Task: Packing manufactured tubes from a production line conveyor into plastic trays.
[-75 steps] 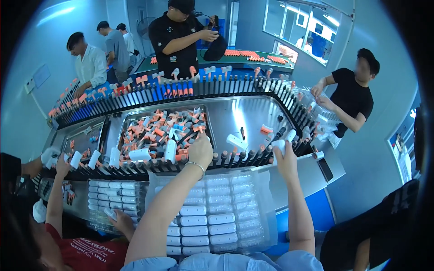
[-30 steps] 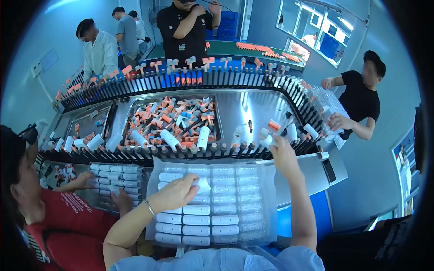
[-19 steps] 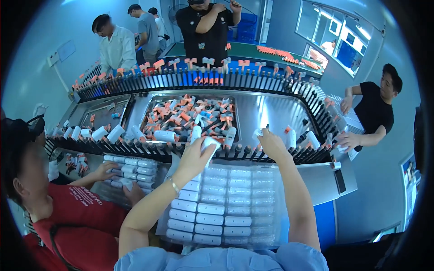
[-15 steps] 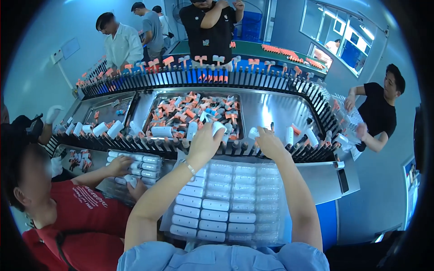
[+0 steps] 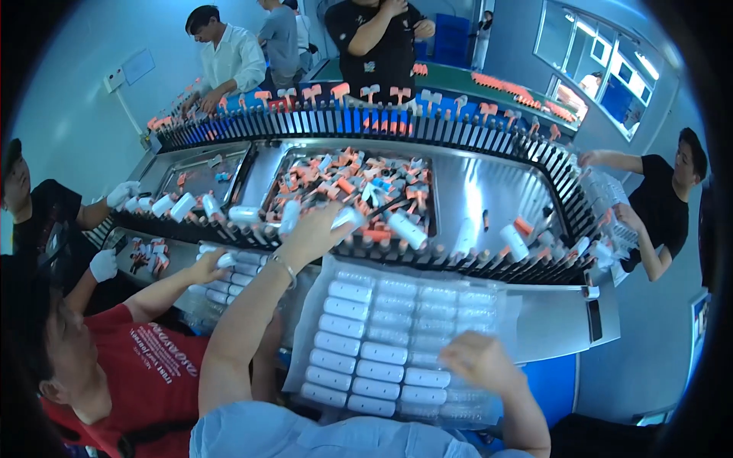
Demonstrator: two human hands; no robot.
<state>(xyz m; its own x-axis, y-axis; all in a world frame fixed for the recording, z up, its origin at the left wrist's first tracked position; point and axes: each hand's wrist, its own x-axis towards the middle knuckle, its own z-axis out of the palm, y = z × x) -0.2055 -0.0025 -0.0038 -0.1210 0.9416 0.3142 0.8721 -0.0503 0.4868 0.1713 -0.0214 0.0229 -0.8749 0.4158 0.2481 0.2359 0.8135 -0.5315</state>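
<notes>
My left hand (image 5: 311, 235) reaches over the near row of black pegs, its fingers closed around a smooth white plastic casing (image 5: 348, 220). My right hand (image 5: 481, 359) hovers by the right side of the clear plastic blister tray (image 5: 435, 314); its fingers look curled, but motion blurs them and I cannot make out anything in them. The tray lies in front of me, with white oblong casings (image 5: 333, 343) filling much of its left columns and part of its lower middle. Beyond my left hand, a metal basin (image 5: 434, 191) holds a heap of orange, grey and blue parts (image 5: 343, 182).
Black pegs (image 5: 565, 217) ring the metal worktable, some bearing white casings (image 5: 513, 243) or orange heads. A person in red (image 5: 145, 374) handles another casing tray (image 5: 240, 278) close on my left. Other people stand around the table; one at right holds clear trays (image 5: 611, 206).
My right hand has come back from the pegs to the tray's right side. My left hand has shifted left with a white casing. The view has turned slightly left.
</notes>
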